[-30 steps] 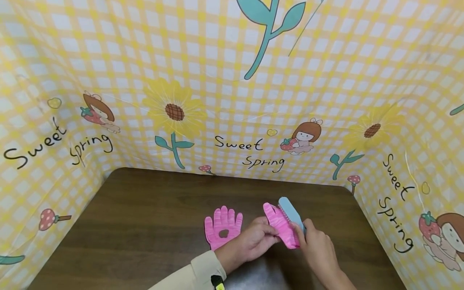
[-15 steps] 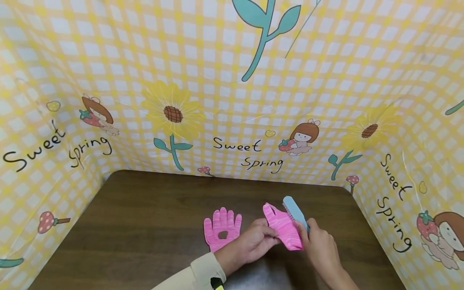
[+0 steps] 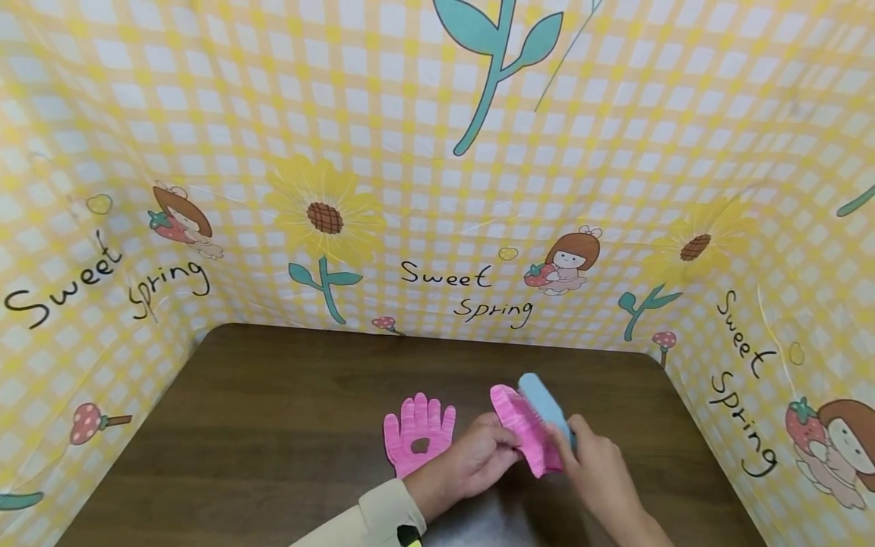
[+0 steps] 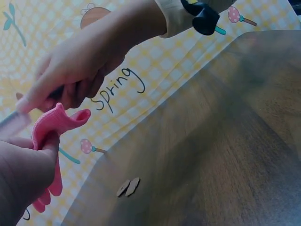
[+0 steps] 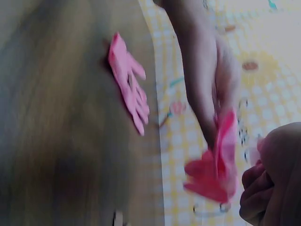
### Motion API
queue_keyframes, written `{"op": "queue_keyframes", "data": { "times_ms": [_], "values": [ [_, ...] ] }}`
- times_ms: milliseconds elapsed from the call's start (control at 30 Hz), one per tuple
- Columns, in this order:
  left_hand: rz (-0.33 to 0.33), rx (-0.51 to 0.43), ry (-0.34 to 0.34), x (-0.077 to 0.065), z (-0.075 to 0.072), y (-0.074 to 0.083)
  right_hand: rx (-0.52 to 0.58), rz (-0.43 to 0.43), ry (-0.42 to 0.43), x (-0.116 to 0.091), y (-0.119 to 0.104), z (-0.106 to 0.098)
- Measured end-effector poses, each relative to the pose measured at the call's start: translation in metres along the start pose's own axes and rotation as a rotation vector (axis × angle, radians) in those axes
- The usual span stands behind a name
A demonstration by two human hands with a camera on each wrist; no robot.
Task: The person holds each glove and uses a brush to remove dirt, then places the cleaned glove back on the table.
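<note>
My left hand [image 3: 481,456] pinches a pink knit glove [image 3: 525,425] between thumb and fingers, above the table. A pale blue brush [image 3: 543,399] is in the grip of my right hand [image 3: 604,471], its bristle side against the glove as seen from the head. The left wrist view has the held glove [image 4: 51,125] with its cuff bent over the thumb; the brush [image 4: 14,123] is blurred there. Left of my left hand, a second pink glove [image 3: 410,429] lies flat, fingers pointing away, with a dark brown oval on its palm. My forearm covers its cuff.
Two small brown flat pieces [image 4: 128,187] lie side by side on the dark wooden table [image 3: 273,410] in the left wrist view. A yellow checked cloth [image 3: 437,197] with printed flowers stands around the table's back and sides.
The brush moves off to the right along the glove, then back to the left over it. The held glove tilts and its far end shifts slightly left. The other glove stays put.
</note>
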State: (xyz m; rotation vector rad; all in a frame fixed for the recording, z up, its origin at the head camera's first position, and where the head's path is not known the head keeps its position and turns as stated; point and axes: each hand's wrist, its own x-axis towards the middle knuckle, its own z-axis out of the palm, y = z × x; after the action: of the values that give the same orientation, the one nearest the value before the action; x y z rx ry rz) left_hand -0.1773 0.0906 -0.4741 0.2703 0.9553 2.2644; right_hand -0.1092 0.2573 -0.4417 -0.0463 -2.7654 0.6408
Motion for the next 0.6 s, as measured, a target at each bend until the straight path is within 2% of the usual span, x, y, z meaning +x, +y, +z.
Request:
{"op": "queue_keyframes", "data": {
  "times_ms": [100, 167, 300, 600],
  "values": [
    [-0.012, 0.003, -0.013, -0.0002, 0.0024, 0.0023, -0.014, -0.072, -0.019, -0.0053, -0.0110, 0.0063],
    [-0.020, 0.003, -0.023, 0.0000, 0.0033, 0.0035, -0.049, -0.081, -0.014, -0.0060, -0.0139, 0.0093],
    [-0.015, 0.005, -0.037, -0.0003, 0.0018, 0.0033, -0.097, -0.046, 0.012, -0.0039, -0.0120, 0.0105],
    [0.006, 0.027, -0.029, -0.0006, 0.0003, -0.0022, -0.122, 0.013, 0.061, 0.0020, -0.0047, 0.0053]
  ]
}}
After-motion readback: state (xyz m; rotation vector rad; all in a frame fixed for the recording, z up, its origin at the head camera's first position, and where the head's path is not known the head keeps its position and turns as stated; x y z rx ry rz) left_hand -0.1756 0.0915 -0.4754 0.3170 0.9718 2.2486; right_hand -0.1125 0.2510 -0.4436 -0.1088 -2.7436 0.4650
